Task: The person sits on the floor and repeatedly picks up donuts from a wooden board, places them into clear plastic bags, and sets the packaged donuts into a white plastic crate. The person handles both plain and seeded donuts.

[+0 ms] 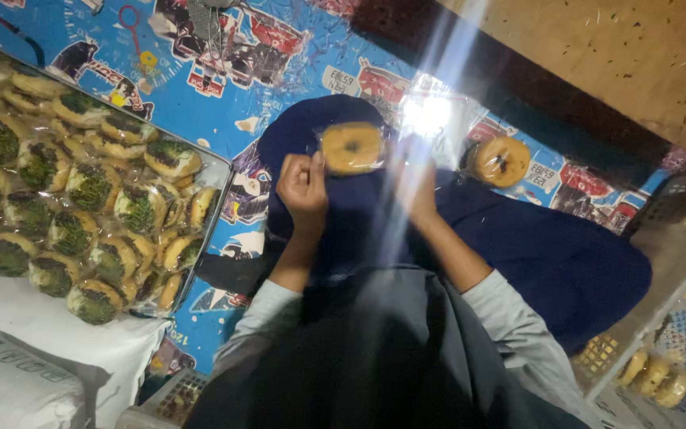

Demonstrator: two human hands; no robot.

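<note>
Grey sleeves lead up to both hands: the left hand (303,187) is fisted, pinching the edge of a clear-wrapped doughnut (351,148) over the dark blue lap, and the right hand (413,179), blurred by glare, grips its other side. At two o'clock lies another wrapped doughnut (501,160); at nine o'clock, a tray (217,171) of green-topped pastries.

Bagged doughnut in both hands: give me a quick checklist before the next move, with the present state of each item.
1. Left hand grips the clear bag's edge: ok.
2. Right hand on the other edge: cannot tell, glare washes over it.
3. Bagged doughnut sits fully inside its wrap: ok.
4. Bag opening sealed: cannot tell.
5. Second wrapped doughnut lies apart on the blue printed mat: ok.
6. Tray of wrapped green-topped doughnuts has free room: not ok, it looks full.
</note>
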